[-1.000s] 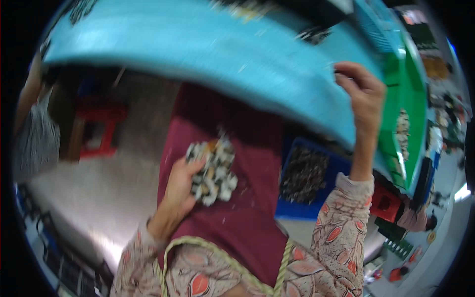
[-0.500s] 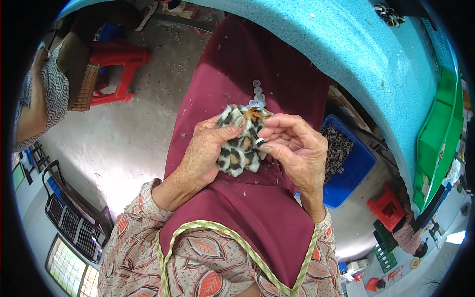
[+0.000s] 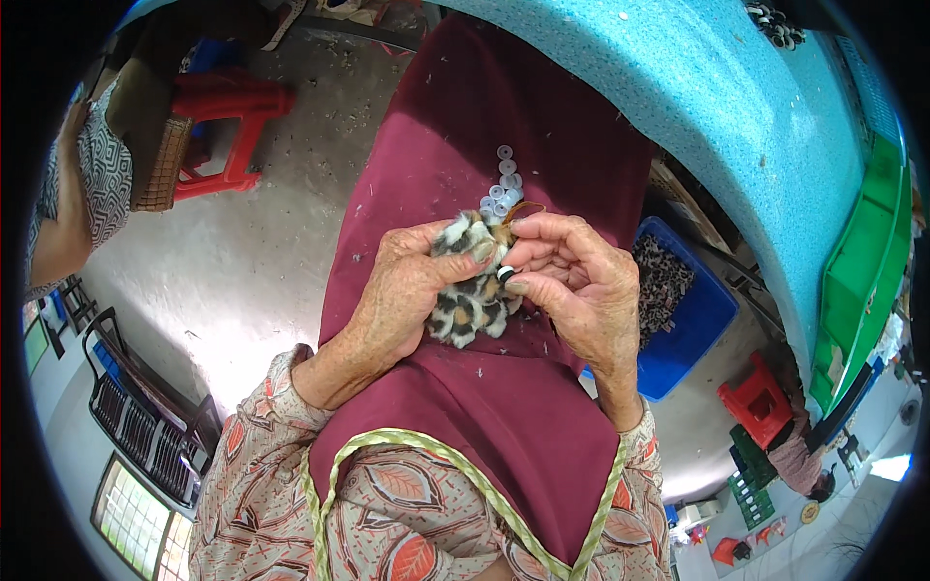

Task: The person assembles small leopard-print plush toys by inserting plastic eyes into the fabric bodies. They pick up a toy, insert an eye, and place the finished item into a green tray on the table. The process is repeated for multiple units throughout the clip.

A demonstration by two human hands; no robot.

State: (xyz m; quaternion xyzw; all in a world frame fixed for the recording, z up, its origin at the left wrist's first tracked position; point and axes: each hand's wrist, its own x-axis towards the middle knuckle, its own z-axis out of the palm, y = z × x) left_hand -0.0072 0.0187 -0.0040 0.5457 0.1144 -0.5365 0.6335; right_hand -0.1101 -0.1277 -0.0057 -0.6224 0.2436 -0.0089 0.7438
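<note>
My left hand point(image 3: 402, 281) is closed on a leopard-spotted plush piece point(image 3: 469, 308), the thumb pressing on its top. At my right hand point(image 3: 572, 276), thumb and fingers pinch a small black-and-white round piece point(image 3: 505, 274), close beside the plush piece's right edge. A thin orange-brown strip point(image 3: 526, 205) loops out from the top of the plush, near my right fingertips. Several translucent white plastic discs point(image 3: 507, 167) lie in a line on the maroon apron point(image 3: 417, 194) over my lap, just beyond the plush. My right fingers partly hide the plush's upper right side.
A blue speckled tabletop point(image 3: 717, 107) curves along the far right, bearing a green tray point(image 3: 862, 281). Below it stands a blue bin point(image 3: 702, 324) full of small dark and pale pieces point(image 3: 662, 286). At left, a person point(image 3: 73, 213) sits near a red stool point(image 3: 237, 126).
The plush piece has tilted slightly in my left hand. The orange-brown strip now stands up in a loop above my right fingers. My right hand keeps its pinch.
</note>
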